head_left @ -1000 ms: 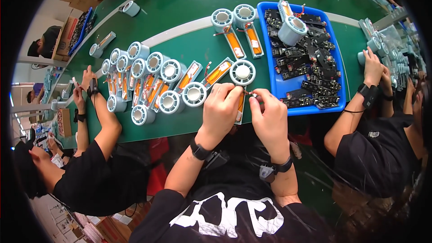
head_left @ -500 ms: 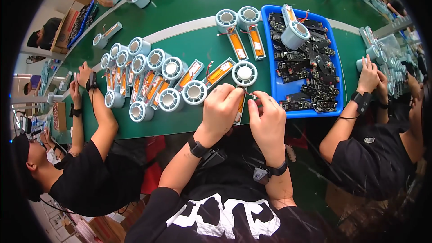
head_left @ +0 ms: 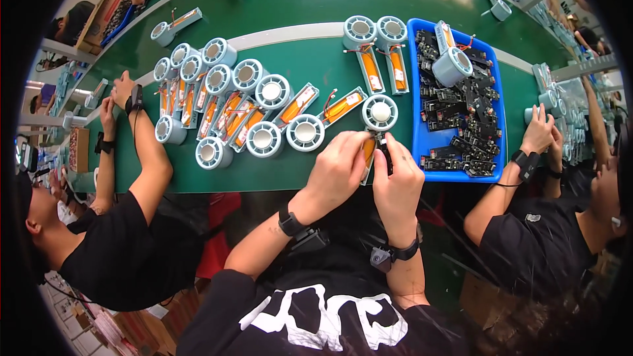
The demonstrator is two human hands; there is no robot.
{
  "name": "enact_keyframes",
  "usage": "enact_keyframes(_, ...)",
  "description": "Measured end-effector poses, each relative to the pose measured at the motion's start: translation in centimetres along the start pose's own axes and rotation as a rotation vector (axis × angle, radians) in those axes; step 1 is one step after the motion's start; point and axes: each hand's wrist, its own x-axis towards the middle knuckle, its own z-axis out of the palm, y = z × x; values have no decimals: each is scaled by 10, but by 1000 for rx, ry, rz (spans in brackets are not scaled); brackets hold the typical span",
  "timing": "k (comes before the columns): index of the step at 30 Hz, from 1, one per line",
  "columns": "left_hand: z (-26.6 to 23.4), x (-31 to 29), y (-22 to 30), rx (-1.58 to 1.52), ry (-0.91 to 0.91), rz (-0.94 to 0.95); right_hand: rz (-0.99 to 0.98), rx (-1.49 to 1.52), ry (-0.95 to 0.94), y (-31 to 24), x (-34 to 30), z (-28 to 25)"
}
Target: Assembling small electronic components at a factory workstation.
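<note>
A pale blue handheld fan body (head_left: 380,113) lies before me, its round vented head away from me. Its open handle (head_left: 367,156), with an orange battery inside, points toward me, partly covered by my fingers. My left hand (head_left: 337,168) is closed, thumb and fingers pinching at the top of that handle just below the head. My right hand (head_left: 399,178) is closed around a small black circuit board (head_left: 384,151), held upright along the handle's right side. The fingers of both hands nearly meet there, and any wire ends between them are too small to make out.
Several similar fan bodies (head_left: 304,133) with orange batteries and red wires crowd the green table (head_left: 310,59) to the left. On the right, a blue tray (head_left: 432,176) holds many black circuit boards, with another fan body (head_left: 452,66) on top. Co-workers' arms (head_left: 150,155) flank me.
The view has shifted, so the table's things appear farther right. My right hand, which pinched a thin wire before, now has a black circuit board in it, beside the handle.
</note>
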Motion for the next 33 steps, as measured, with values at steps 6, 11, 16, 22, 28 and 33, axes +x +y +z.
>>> enact_keyframes(6,14,-32,6,-565,91,-340,52,-90,-64,-5,-1,7)
enact_keyframes(11,13,-33,0,-561,30,-312,9,-240,-90,-10,-2,11)
enact_keyframes(16,8,-33,3,-552,7,-269,-128,-285,-13,13,-13,21)
enact_keyframes(22,9,-35,-3,-468,5,-178,-117,-307,47,16,-9,31)
enact_keyframes(28,8,-35,-3,-469,6,-213,18,-515,-92,10,-3,31)
enact_keyframes(33,6,-37,-5,-451,96,-156,-2,-276,-86,2,0,12)
